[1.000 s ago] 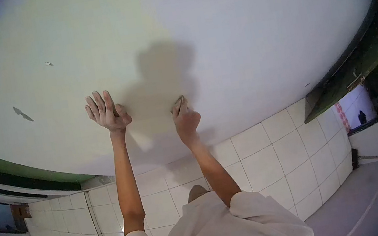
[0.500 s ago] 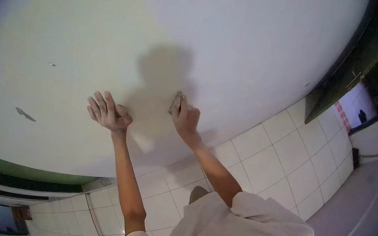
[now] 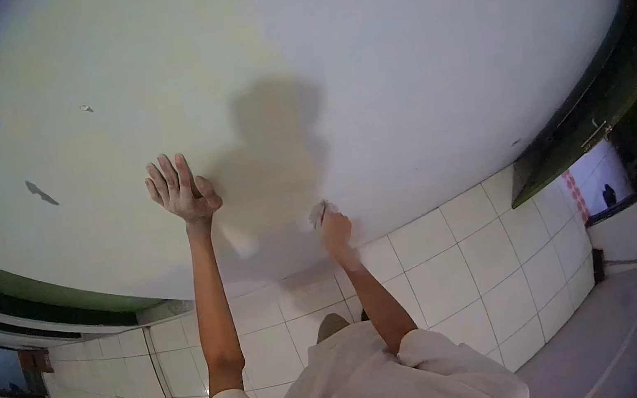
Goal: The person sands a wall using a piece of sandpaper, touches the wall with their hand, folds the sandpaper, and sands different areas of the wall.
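Toward the lower edge of the wall [image 3: 437, 55], the right hand [image 3: 337, 231] is pinching a small pale piece [image 3: 319, 215], its tight grip apparently pressing it flat; higher up, the left hand [image 3: 185, 195] is resting spread, presumably for balance.

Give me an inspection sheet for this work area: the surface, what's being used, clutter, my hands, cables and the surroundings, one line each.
Surface: wall in patchy pale yellow and whitish tones, with a dark mark and a smaller mark at left; a shadow falls between and above the hands.
Things in use: one small thin piece, greyish; blurred, material unclear.
Clutter: nothing seen near the hands.
Hands: left hand spread, apparently resting on the wall; right hand lower, gripping the piece at the wall.
Cables: nothing seen.
Surroundings: pale tiled floor below; dark green panel at right.
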Tool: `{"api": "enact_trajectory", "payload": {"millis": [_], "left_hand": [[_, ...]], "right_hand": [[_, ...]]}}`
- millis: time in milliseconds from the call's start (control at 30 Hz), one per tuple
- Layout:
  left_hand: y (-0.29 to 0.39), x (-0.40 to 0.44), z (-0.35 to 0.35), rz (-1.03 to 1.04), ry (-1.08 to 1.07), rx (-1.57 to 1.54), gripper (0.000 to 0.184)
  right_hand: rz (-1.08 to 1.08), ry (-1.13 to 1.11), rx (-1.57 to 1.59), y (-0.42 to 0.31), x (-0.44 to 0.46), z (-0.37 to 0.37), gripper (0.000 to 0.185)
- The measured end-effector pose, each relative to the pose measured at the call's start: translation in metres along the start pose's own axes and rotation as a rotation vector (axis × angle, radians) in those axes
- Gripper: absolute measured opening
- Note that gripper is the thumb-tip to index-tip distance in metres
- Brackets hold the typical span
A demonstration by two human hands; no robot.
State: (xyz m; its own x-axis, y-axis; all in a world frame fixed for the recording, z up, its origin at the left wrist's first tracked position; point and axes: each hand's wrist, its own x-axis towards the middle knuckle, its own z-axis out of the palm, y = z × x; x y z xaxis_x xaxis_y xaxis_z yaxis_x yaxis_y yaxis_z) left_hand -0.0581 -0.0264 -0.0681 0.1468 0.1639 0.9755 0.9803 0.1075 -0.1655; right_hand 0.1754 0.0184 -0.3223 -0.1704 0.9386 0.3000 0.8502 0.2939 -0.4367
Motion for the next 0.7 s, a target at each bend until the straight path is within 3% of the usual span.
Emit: {"api": "enact_trajectory", "payload": {"millis": [67,133,200,300,433,500,600,700], "left_hand": [[-0.003,0.003,0.002,0.000,-0.001,0.003,0.053],[-0.003,-0.003,0.002,-0.005,-0.016,0.016,0.054],[0.000,0.001,0.002,0.001,0.000,0.005,0.055],[-0.002,0.002,0.002,0.003,0.016,-0.030,0.055],[-0.002,0.000,0.002,0.000,0.017,-0.019,0.053],[-0.003,-0.001,0.003,-0.001,0.013,-0.008,0.052],[-0.003,-0.001,0.004,-0.003,0.025,-0.030,0.052],[-0.003,-0.002,0.003,-0.014,0.009,0.002,0.052]], "right_hand": [[0.054,-0.149,0.174,-0.012,0.000,-0.033,0.037],[0.038,-0.111,0.111,-0.037,0.011,-0.074,0.036],[-0.099,0.127,0.495,-0.063,0.030,-0.119,0.031],[-0.238,0.266,0.567,-0.079,0.060,-0.129,0.032],[-0.227,0.233,0.378,-0.082,0.072,-0.127,0.029],[-0.272,0.345,0.211,-0.077,0.066,-0.122,0.028],[-0.192,0.192,0.152,-0.072,0.055,-0.112,0.027],[-0.242,0.205,0.234,-0.071,0.049,-0.123,0.029]]}}
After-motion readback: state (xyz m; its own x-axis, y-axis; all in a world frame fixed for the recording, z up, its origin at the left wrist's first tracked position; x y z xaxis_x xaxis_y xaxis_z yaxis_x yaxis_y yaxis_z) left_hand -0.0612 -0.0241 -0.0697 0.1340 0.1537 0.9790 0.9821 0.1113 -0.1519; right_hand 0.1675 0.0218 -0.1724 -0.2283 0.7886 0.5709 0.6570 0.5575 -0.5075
